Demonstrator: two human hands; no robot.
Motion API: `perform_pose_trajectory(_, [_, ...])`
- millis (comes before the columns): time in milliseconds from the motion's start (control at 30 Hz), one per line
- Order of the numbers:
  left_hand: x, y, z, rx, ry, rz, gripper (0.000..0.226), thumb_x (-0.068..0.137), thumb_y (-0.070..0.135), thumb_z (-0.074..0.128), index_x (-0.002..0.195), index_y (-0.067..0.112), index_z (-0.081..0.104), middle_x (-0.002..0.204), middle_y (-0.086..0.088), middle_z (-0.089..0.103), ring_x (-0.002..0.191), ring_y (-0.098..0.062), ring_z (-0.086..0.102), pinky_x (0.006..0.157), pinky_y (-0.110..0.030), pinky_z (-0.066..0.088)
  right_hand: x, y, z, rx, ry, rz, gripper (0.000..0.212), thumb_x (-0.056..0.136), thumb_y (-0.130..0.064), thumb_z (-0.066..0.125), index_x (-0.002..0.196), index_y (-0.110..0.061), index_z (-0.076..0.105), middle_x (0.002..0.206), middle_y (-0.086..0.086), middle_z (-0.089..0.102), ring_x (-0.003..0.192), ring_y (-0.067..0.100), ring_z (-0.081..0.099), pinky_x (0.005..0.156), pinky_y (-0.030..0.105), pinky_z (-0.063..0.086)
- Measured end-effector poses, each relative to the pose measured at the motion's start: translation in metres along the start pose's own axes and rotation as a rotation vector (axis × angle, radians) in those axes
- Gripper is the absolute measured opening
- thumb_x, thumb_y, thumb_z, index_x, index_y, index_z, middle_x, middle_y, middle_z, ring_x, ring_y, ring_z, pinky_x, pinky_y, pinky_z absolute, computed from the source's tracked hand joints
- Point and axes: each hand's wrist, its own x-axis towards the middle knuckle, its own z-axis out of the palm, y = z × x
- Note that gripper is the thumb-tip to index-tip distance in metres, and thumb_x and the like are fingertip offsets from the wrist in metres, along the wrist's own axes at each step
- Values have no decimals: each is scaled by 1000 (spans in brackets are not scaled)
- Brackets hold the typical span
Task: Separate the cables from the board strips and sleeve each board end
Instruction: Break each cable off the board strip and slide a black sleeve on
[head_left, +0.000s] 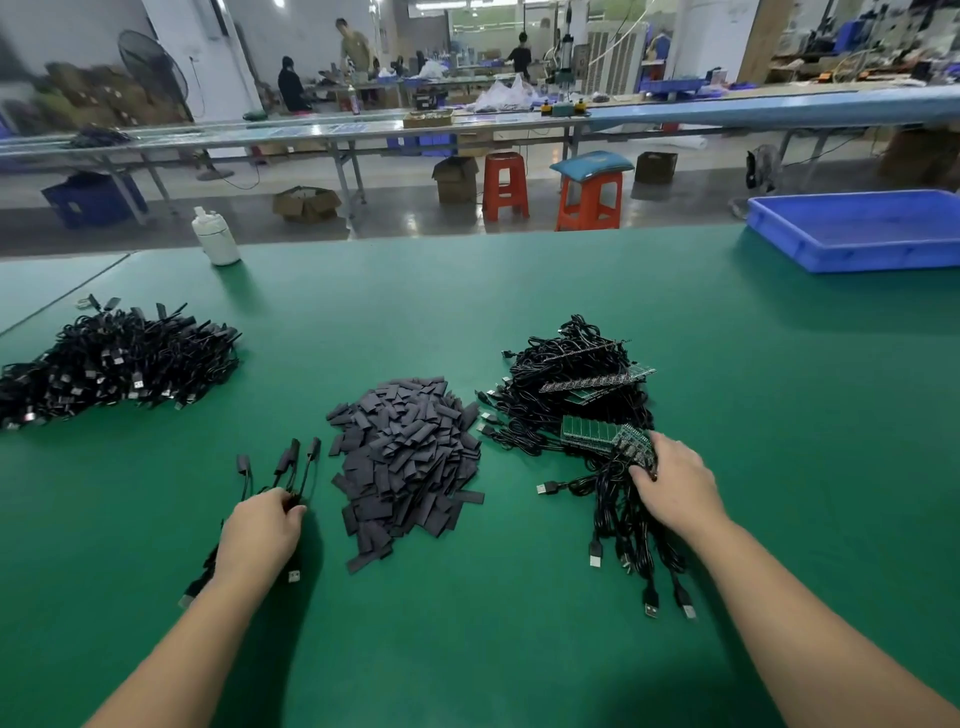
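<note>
A pile of green board strips with black cables attached (582, 389) lies right of centre on the green table. My right hand (675, 483) grips the near strip (608, 436) at its right end, fingers curled over board and cables. Its USB cables (639, 551) trail toward me. My left hand (262, 530) holds a small bunch of sleeved cables (291, 462), whose black-sleeved ends fan out away from me. A heap of flat dark sleeves (410, 457) sits between my hands.
A big pile of black finished cables (114, 358) lies at the far left. A white bottle (215, 236) stands at the table's far edge and a blue tray (857, 228) at the far right. Stools, benches and people are beyond the table.
</note>
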Motion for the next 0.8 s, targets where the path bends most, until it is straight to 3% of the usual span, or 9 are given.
perform_pose_trajectory(100, [3, -2, 1, 40, 14, 6, 19, 92, 30, 64, 100, 12, 65, 85, -4, 67, 74, -24, 58, 66, -33, 50, 5, -4, 1, 41, -37, 29, 66, 100, -38, 53, 155, -13, 26, 154, 10, 40, 142, 29, 37, 116, 48, 33])
perform_pose_trajectory(167, [3, -3, 1, 56, 14, -3, 19, 91, 30, 66, 95, 12, 60, 82, -3, 63, 73, -24, 57, 65, -35, 50, 8, -5, -2, 94, 45, 68, 57, 100, -36, 54, 149, -13, 37, 143, 14, 49, 131, 31, 47, 109, 49, 41])
perform_pose_trajectory(267, [4, -1, 3, 78, 21, -6, 26, 89, 32, 69, 91, 13, 52, 80, -2, 54, 68, -24, 53, 58, -34, 44, 8, -9, -9, 193, 132, 80, 39, 101, -34, 53, 135, -14, 54, 127, 12, 55, 101, 27, 60, 86, 41, 50])
perform_pose_trajectory(333, [3, 4, 5, 113, 42, 10, 30, 89, 36, 69, 95, 14, 49, 84, -1, 49, 66, -22, 51, 52, -32, 40, 7, -12, -15, 254, 145, 53, 29, 101, -31, 53, 122, -13, 63, 116, 8, 60, 87, 22, 57, 74, 32, 44])
perform_pose_trajectory(400, [1, 16, 8, 106, 100, 69, 29, 91, 36, 65, 103, 13, 53, 93, -3, 52, 65, -22, 53, 50, -32, 44, 5, -18, -20, 316, 149, 27, 21, 101, -29, 54, 110, -15, 68, 100, 3, 67, 78, 20, 58, 66, 31, 43])
perform_pose_trajectory(467, [-6, 39, 9, 49, 177, 176, 22, 93, 28, 62, 107, 11, 60, 98, -5, 58, 60, -17, 52, 44, -26, 38, 1, -25, -26, 371, 126, 0, 16, 101, -28, 55, 104, -19, 68, 84, -3, 69, 66, 18, 58, 61, 29, 44])
perform_pose_trajectory(533, [-18, 74, 7, -16, 206, 327, 16, 94, 23, 60, 106, 14, 65, 96, 0, 63, 62, -12, 54, 47, -20, 36, -4, -33, -31, 411, 95, -41, 12, 100, -27, 56, 105, -24, 67, 83, -9, 68, 66, 18, 59, 59, 26, 45])
perform_pose_trajectory(667, [-54, 158, 4, -239, 40, 642, 22, 95, 33, 55, 110, 26, 68, 100, 10, 70, 87, -10, 63, 76, -29, 53, -14, -53, -39, 421, 4, -174, 12, 99, -28, 58, 107, -32, 67, 87, -18, 67, 77, 16, 65, 62, 21, 47])
perform_pose_trajectory(800, [-87, 227, 2, -600, -287, 630, 38, 95, 44, 56, 131, 29, 60, 108, 14, 70, 82, 5, 60, 87, -22, 49, -23, -69, -47, 364, 1, -323, 10, 99, -27, 58, 98, -31, 67, 87, -17, 67, 82, 4, 61, 68, 16, 44])
